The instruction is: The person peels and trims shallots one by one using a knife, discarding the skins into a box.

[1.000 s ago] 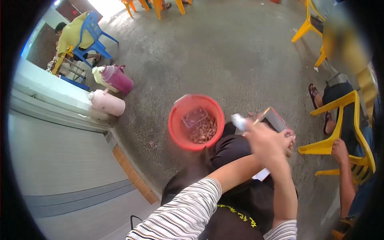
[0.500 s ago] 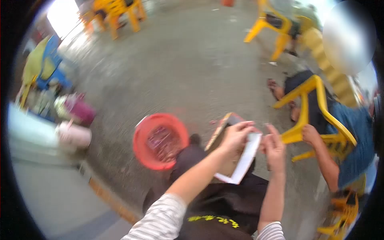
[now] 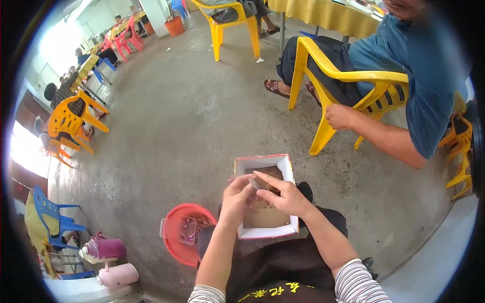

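Observation:
A shallow open box [image 3: 291,171] with white inner walls and a brown bottom rests on my lap. Dark and brownish bits lie in it. Above the box, my left hand [image 3: 236,201] and my right hand [image 3: 287,197] meet with fingers bent inward and fingertips almost touching. Something small and pale shows between the fingers; its kind is too small and blurred to tell. To the left of my knees, a red basin [image 3: 173,241] stands on the floor. A clear plastic tub [image 3: 189,230] with reddish-purple pieces sits in it, beside more brownish pieces.
Close on my right, a person in a blue shirt [image 3: 384,48] sits in a yellow plastic chair [image 3: 323,134]. A purple flask [image 3: 108,248] and a pink flask [image 3: 118,275] are at lower left, near a blue chair [image 3: 54,218]. Further tables and seated people fill the back.
The view has swung, putting the seated person higher up. The box was tilted up by my left hand; now it lies flat on my lap, with both hands together over it.

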`<action>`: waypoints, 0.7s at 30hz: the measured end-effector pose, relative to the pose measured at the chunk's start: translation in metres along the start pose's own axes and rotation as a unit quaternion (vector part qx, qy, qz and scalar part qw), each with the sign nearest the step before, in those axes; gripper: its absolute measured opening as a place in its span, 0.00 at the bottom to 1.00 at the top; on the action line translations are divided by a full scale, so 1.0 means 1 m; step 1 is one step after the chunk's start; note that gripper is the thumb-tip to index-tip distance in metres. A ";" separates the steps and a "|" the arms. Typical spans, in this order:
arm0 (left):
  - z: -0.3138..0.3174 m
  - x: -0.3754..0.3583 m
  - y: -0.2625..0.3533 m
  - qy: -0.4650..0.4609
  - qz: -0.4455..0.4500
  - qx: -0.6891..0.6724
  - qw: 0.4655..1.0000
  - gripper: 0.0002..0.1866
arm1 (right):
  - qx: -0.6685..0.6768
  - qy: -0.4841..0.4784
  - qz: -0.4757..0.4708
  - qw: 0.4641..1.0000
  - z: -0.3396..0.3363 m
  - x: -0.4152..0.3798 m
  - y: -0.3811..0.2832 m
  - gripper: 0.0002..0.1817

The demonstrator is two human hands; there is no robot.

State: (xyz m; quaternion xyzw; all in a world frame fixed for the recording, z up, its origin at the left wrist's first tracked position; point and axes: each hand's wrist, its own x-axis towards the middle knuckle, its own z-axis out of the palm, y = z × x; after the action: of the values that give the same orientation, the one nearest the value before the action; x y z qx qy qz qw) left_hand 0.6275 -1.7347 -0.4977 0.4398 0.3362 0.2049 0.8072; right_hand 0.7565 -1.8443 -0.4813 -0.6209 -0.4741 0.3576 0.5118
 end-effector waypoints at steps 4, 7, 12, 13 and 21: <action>-0.001 0.003 -0.004 -0.008 0.005 0.019 1.000 0.10 | 0.083 -0.005 0.007 0.996 -0.005 -0.001 0.013 0.26; -0.005 0.002 -0.004 -0.018 0.015 0.049 0.999 0.10 | 0.088 -0.013 0.016 0.996 -0.007 -0.004 0.009 0.26; -0.008 -0.004 0.004 -0.022 0.034 0.079 0.996 0.09 | 0.089 -0.030 0.035 0.995 -0.006 -0.005 0.003 0.25; -0.010 -0.005 0.005 -0.020 0.040 0.081 0.996 0.08 | 0.095 -0.026 0.020 0.995 -0.004 -0.005 0.006 0.24; -0.012 -0.006 -0.001 0.029 0.077 0.083 0.993 0.07 | 0.132 -0.010 0.015 0.991 0.006 0.002 0.016 0.23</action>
State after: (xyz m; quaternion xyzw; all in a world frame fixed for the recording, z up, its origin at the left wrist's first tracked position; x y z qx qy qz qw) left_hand 0.6148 -1.7317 -0.5012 0.5233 0.3405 0.2507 0.7398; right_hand 0.7554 -1.8412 -0.4980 -0.5513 -0.4186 0.4311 0.5789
